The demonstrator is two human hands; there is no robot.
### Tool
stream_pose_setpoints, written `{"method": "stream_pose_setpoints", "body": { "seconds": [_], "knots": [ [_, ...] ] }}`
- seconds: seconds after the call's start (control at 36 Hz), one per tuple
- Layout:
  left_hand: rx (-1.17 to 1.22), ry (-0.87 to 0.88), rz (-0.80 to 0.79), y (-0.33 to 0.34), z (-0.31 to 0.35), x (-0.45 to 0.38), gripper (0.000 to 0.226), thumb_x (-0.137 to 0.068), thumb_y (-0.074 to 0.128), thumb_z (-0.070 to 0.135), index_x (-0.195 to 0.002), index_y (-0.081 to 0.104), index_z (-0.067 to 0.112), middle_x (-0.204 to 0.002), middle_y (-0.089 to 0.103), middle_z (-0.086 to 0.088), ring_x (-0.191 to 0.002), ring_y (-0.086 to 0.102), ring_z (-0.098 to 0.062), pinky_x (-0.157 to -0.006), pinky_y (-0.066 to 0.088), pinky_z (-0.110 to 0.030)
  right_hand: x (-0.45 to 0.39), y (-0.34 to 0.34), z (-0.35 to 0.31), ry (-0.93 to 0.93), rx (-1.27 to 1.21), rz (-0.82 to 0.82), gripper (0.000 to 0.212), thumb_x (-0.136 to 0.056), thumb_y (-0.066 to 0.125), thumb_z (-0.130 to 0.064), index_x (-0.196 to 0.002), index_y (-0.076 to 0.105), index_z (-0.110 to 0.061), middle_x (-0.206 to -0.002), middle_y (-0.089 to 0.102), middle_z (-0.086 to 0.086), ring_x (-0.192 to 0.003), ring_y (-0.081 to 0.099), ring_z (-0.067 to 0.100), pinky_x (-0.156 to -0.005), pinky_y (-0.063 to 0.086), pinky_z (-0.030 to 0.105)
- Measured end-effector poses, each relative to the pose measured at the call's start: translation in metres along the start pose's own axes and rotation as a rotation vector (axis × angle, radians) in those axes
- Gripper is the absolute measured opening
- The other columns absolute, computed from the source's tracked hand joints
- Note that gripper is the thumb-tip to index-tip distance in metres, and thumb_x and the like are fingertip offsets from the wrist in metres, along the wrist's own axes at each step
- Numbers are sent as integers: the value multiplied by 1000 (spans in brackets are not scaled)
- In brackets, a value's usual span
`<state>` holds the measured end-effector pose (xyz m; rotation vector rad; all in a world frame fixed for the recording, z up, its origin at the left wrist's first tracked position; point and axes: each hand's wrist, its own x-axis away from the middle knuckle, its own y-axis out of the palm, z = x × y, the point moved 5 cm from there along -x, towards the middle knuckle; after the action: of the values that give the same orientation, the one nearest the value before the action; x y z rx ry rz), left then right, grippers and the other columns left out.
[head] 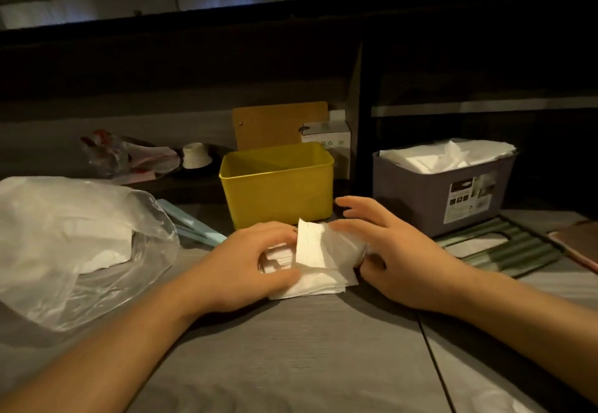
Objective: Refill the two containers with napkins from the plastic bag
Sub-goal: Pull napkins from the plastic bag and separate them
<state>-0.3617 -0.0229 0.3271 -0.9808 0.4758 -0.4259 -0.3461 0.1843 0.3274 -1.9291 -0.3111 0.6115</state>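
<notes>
A small stack of white napkins [315, 260] lies on the grey table in front of the yellow container [278, 186], which looks empty. My left hand [246, 260] grips the stack's left side, fingers curled over it. My right hand [382, 244] holds the right side, where a napkin is folded up, with thumb below and fingers spread above. The purple container [430, 199] at the right is heaped with white napkins [446, 153]. The clear plastic bag [74, 244] at the left holds more napkins.
A ribbed green lid [504, 244] lies in front of the purple container. A wooden lid [278, 124] and a white box [326, 137] stand behind the yellow one. A crumpled bag [123, 153], a roll [195, 155] and a pale blue lid [191, 225] lie at the left.
</notes>
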Motion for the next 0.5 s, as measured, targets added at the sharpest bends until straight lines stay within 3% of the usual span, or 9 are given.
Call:
{"method": "stream_pose_setpoints", "body": {
  "seconds": [0.08, 0.17, 0.28, 0.42, 0.5],
  "knots": [
    [68, -4, 37, -3, 0, 1, 34, -90, 74, 30, -123, 69, 35, -123, 63, 26, -117, 57, 5, -96, 49, -22, 1, -4, 2, -8, -5, 85, 49, -95, 60, -15, -140, 55, -33, -158, 21, -21, -139, 34, -1, -104, 37, 9],
    [139, -7, 34, -4, -1, 2, 31, -88, 76, 30, -119, 72, 33, -120, 66, 24, -115, 60, 2, -96, 50, -24, 3, -7, 3, -35, -107, 159, 42, -93, 59, -5, -129, 66, -27, -150, 40, -19, -135, 42, -1, -107, 43, 19],
    [162, -17, 29, -7, 0, 5, 37, -86, 77, 28, -119, 66, 40, -118, 66, 29, -114, 60, 5, -93, 49, -17, 2, -9, 5, -22, -246, 220, 44, -92, 56, 5, -116, 73, -27, -141, 53, -21, -127, 50, -6, -103, 46, 21],
    [219, -27, -3, -7, -1, 6, 80, -80, 83, 34, -138, 34, 58, -135, 53, 31, -123, 55, 7, -100, 42, -13, 5, -11, 0, 30, -385, 157, 30, -98, 55, -14, -116, 74, -28, -139, 53, -27, -126, 48, -11, -105, 44, 19],
    [193, -10, -22, -6, 3, 7, 85, -78, 84, 40, -140, 31, 64, -140, 43, 37, -124, 53, 8, -99, 39, -13, 8, -7, -11, -80, -309, 44, 33, -94, 66, -30, -127, 68, -26, -148, 44, -25, -133, 43, -10, -109, 38, 16]
  ]
}}
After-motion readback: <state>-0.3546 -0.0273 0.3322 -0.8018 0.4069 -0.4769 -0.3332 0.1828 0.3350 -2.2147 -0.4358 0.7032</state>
